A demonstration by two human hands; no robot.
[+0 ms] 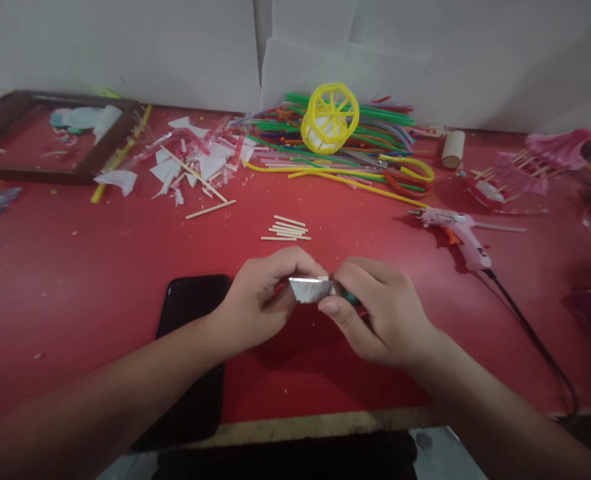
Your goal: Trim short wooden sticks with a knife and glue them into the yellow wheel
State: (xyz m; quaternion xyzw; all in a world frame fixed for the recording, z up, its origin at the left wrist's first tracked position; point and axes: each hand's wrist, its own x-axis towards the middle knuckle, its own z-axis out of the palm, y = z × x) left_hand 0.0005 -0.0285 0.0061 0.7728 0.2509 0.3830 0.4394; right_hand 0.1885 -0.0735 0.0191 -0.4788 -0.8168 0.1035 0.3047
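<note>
My right hand (375, 307) is closed around the green handle of a utility knife, whose short, wide metal blade (311, 290) points left toward my other hand. Curled behind and beside that blade, my left hand (265, 287) has its fingers pinched together; whatever they hold is mostly hidden, with a small pale tip near the thumb and blade. Just beyond both hands lies a small pile of short wooden sticks (288, 230) on the red table (285, 387).
A black phone (190, 400) lies under my left forearm. At right is a pink glue gun (458, 233) with its cord. Farther back are scissors (410, 173), pipe cleaners (275, 125), a yellow wheel-like frame (332, 117), paper scraps (215, 160) and a brown frame (35, 177).
</note>
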